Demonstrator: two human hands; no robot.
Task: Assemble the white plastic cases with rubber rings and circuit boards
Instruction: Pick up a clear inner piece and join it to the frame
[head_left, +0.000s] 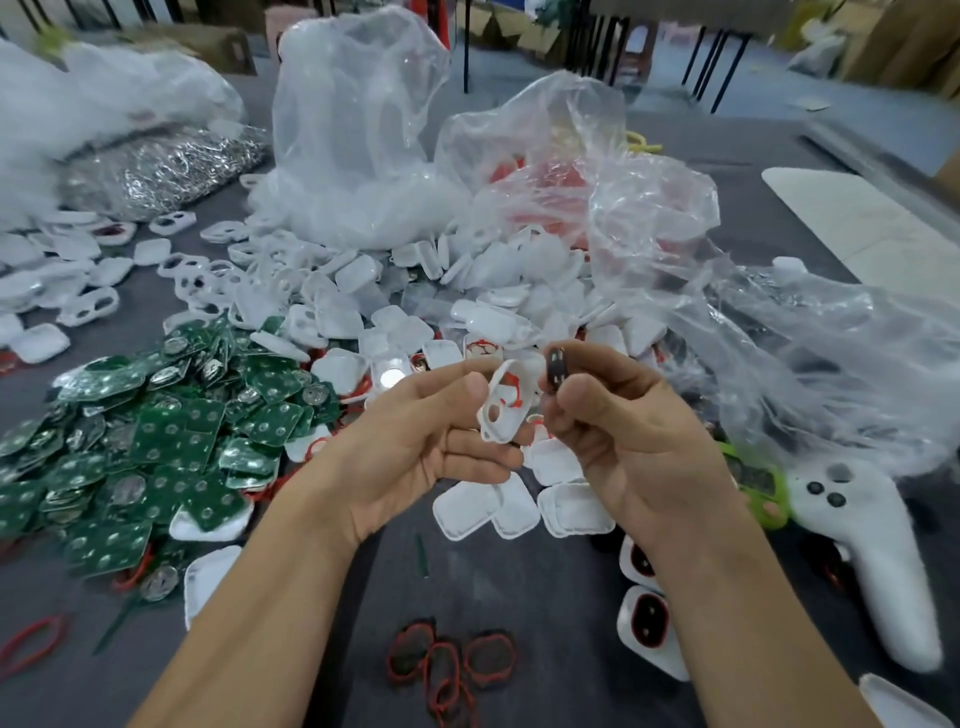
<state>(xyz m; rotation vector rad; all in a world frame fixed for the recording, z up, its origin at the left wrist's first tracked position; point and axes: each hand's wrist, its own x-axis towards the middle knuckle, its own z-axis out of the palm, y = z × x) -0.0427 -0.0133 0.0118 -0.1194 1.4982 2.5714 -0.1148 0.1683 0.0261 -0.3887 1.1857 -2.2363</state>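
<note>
My left hand (415, 441) grips a white plastic case (506, 402) with a red rubber ring seated inside it, tilted on edge at the centre. My right hand (618, 441) pinches a small dark part (556, 369) just to the right of the case, close to its upper edge. A heap of green circuit boards (156, 441) lies to the left. Loose red rubber rings (452, 660) lie on the table in front of me. White case halves (467, 509) are scattered below and behind my hands.
Crumpled clear plastic bags (649, 218) rise behind and to the right. A bag of silver metal parts (156, 171) sits at the back left. A white game controller (872, 545) and two assembled cases (644, 618) lie at the right. The table top (519, 597) is dark grey.
</note>
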